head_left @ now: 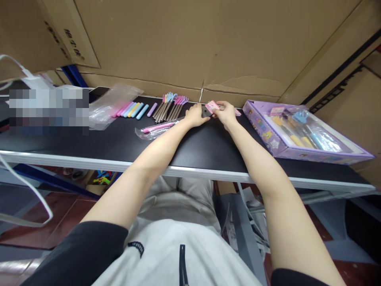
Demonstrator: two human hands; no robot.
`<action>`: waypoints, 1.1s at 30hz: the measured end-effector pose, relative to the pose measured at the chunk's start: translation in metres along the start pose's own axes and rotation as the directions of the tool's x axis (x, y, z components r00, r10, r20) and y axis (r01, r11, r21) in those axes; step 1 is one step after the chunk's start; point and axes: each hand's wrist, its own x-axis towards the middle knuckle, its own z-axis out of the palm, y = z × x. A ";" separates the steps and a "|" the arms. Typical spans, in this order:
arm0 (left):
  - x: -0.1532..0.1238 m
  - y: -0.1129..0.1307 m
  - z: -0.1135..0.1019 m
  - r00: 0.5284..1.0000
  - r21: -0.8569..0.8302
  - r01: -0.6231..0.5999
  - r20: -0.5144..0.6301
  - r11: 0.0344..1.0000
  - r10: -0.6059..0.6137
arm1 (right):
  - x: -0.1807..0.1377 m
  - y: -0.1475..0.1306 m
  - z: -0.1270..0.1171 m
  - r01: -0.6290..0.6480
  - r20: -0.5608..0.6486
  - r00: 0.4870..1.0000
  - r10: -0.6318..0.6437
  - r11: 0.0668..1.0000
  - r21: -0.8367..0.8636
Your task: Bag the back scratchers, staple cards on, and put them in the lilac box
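Note:
My right hand (pixel 225 114) pinches a small pink printed card (pixel 212 107) above the black tabletop. Close by on its left, my left hand (pixel 194 115) rests low on the table, thumb spread away from the fingers, beside a small dark object (pixel 206 111) whose kind I cannot make out. A pink-handled back scratcher (pixel 159 127) lies in a clear plastic sleeve, its far end hidden by my left hand and wrist. Behind it are several back scratcher rods (pixel 170 109) with coloured claw heads. Loose pastel handles (pixel 135 110) lie in a row further left.
On the right stands a purple box (pixel 276 146) holding wrapped back scratchers (pixel 306 133). More pink cards (pixel 237 112) lie behind my right hand. At left are a clear plastic bag (pixel 111 105) and a white cable (pixel 38 194). A cardboard wall (pixel 178 47) borders the table's back.

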 end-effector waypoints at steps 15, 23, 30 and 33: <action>-0.003 -0.002 -0.003 0.999 -0.012 -0.040 0.015 0.999 0.040 | -0.003 0.002 -0.003 0.029 0.014 1.000 -0.028 0.995 -0.100; -0.001 -0.004 -0.003 0.999 -0.062 -0.044 0.010 0.997 0.044 | -0.003 0.002 -0.001 0.011 0.089 0.996 -0.010 1.000 -0.012; 0.019 -0.012 0.000 0.998 -0.296 0.044 -0.019 0.954 -0.052 | -0.004 0.000 -0.005 -0.011 0.073 0.997 0.008 0.999 0.032; 0.024 -0.016 0.002 0.997 -0.388 0.053 -0.037 0.920 -0.074 | -0.001 0.003 -0.004 0.012 0.077 0.997 -0.014 1.000 0.017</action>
